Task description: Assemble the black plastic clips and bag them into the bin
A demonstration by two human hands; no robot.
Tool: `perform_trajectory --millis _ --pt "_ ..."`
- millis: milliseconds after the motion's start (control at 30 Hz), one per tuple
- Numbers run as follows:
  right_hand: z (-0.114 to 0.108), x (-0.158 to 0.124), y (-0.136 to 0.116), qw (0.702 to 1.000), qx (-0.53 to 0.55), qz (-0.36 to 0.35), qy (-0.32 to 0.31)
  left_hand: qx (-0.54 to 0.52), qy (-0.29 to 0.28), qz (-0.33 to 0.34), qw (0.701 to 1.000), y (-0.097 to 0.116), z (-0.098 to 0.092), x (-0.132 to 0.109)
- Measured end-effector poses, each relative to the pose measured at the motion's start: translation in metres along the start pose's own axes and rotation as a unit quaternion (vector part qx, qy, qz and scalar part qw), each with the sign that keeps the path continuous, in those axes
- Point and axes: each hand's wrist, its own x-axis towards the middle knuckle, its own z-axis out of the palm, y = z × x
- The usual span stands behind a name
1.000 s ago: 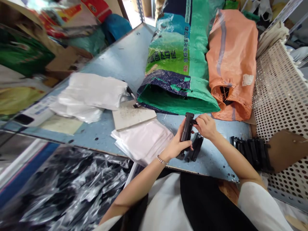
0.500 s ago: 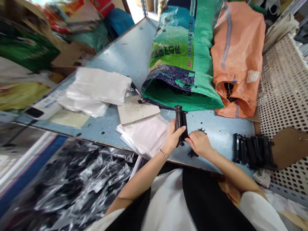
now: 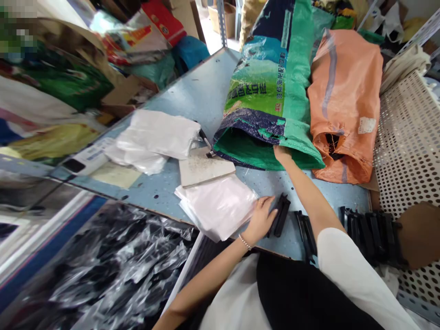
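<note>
My left hand (image 3: 261, 220) lies at the edge of a stack of white plastic bags (image 3: 216, 208), its fingertips against a black plastic part (image 3: 281, 215). A second black part (image 3: 305, 233) rests on the table to the right of it. My right hand (image 3: 282, 155) reaches forward to the lower lip of a green woven sack (image 3: 271, 91), where its fingers are partly hidden. No object shows in either hand. A row of several black parts (image 3: 371, 234) stands further right.
An orange woven sack (image 3: 345, 101) lies beside the green one. A tile-like board (image 3: 206, 167) and loose white bags (image 3: 154, 140) sit on the blue table (image 3: 206, 87). A perforated white panel (image 3: 409, 156) rises at the right, and crumpled dark plastic (image 3: 113, 261) lies below the table's near edge.
The black part held up between my hands no longer shows there. My right hand has moved forward to the green sack's mouth, and my left hand has dropped to the table.
</note>
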Motion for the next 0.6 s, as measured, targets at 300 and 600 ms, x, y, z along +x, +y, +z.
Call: perform_trajectory --millis 300,600 --pt "0.02 -0.189 0.023 0.922 0.331 -0.044 -0.197 -0.561 0.054 -0.139 0.814 0.041 -0.037 0.056" --pt "-0.012 -0.16 0.038 0.902 0.052 -0.343 0.258 -0.546 -0.079 -0.212 0.807 0.091 -0.041 0.0"
